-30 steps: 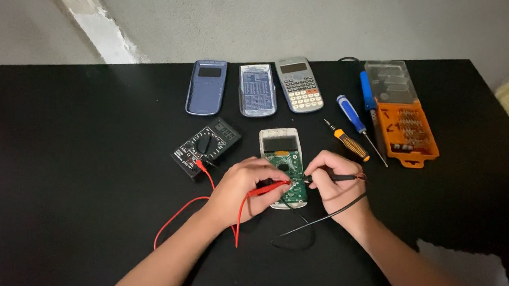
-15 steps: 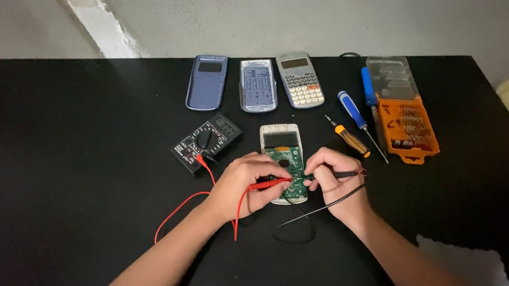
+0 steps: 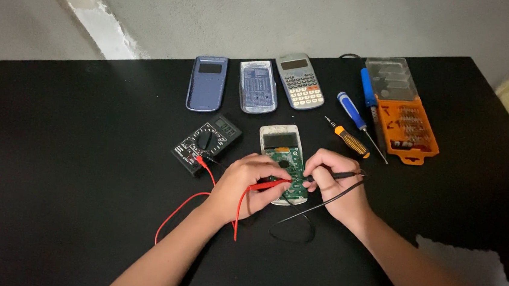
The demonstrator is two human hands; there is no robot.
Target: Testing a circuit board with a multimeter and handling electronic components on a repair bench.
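- Left hand [image 3: 250,185]: fingers curled, pinching the red probe [image 3: 269,185]; the probe tip points right, onto the green circuit board [image 3: 289,167].
- Right hand [image 3: 335,182]: fingers closed in a pen-like pinch on the black probe [image 3: 335,176]; its tip points left, toward the same board.
- Opened calculator [image 3: 282,157]: lies flat between and just beyond the two hands, back removed, green board exposed, pale display end pointing away from the person. Both hands rest against its near half.
- Black multimeter [image 3: 207,144]: just beyond the left hand, tilted. A red lead [image 3: 186,207] runs from it, loops under the left wrist; a black lead [image 3: 303,222] loops below the right hand.
- Further beyond the hands, in a row: a blue cover [image 3: 207,83], a clear cover [image 3: 258,86], a grey calculator [image 3: 296,80].
- Beyond and outward of the right hand: an orange-handled screwdriver [image 3: 351,141], a blue-handled screwdriver [image 3: 351,110], an orange bit case [image 3: 406,118] with clear lid open.
- All on a black table [image 3: 72,147].
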